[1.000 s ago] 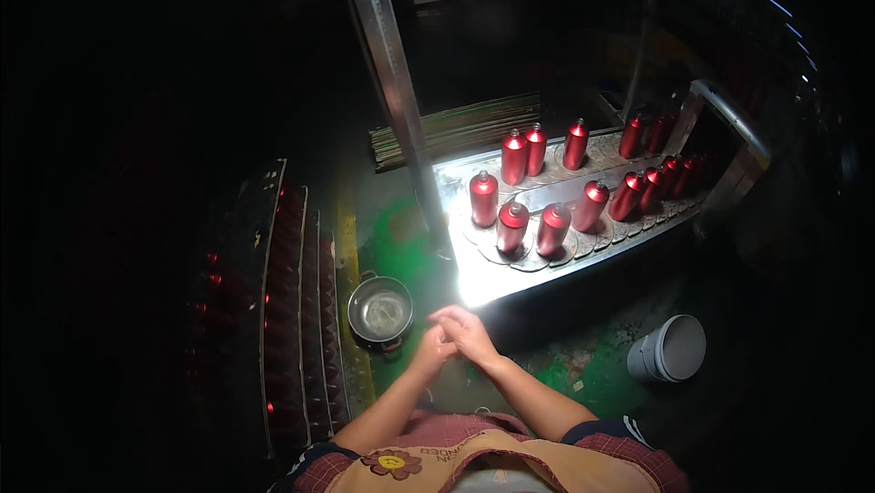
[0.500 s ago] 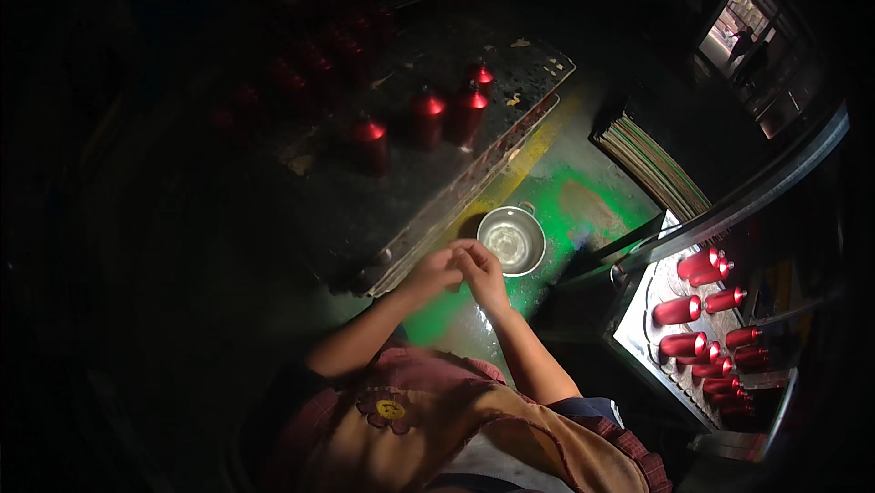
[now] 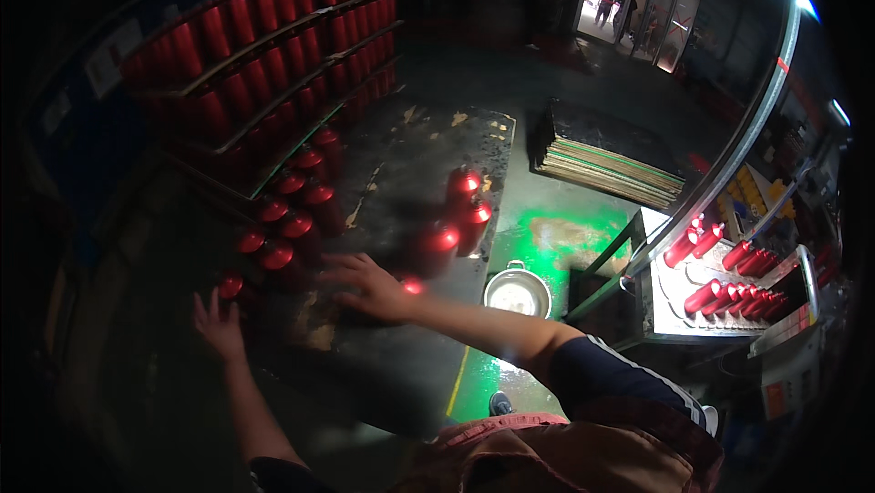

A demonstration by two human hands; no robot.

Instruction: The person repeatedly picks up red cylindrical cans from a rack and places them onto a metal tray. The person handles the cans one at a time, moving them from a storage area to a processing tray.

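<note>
My left hand (image 3: 219, 327) is open with its fingers spread, just beside a red metal bottle (image 3: 230, 287) at the near end of a cluster. Whether a fingertip touches that bottle I cannot tell. Stretched across the dark board (image 3: 365, 356), my right hand (image 3: 366, 289) is open, its fingers extended and slightly blurred, pointing toward the clustered bottles (image 3: 275, 254). Nothing shows in either hand. Behind my right wrist another red bottle (image 3: 412, 285) is partly hidden. Farther along the board stand more red bottles (image 3: 444, 238) with tapered tops.
Tiers of red bottles (image 3: 241, 19) on stacked boards rise at the far left. A two-handled metal pot (image 3: 518, 294) sits on the green-stained floor. At right are a pile of boards (image 3: 611, 169) and a lit table (image 3: 670, 302) carrying red bottles. People (image 3: 606, 3) stand near the far doorway.
My hands were together near the pot; they have parted and reached left over the board. The view has swung up and left, bringing the tiers of bottles into sight.
</note>
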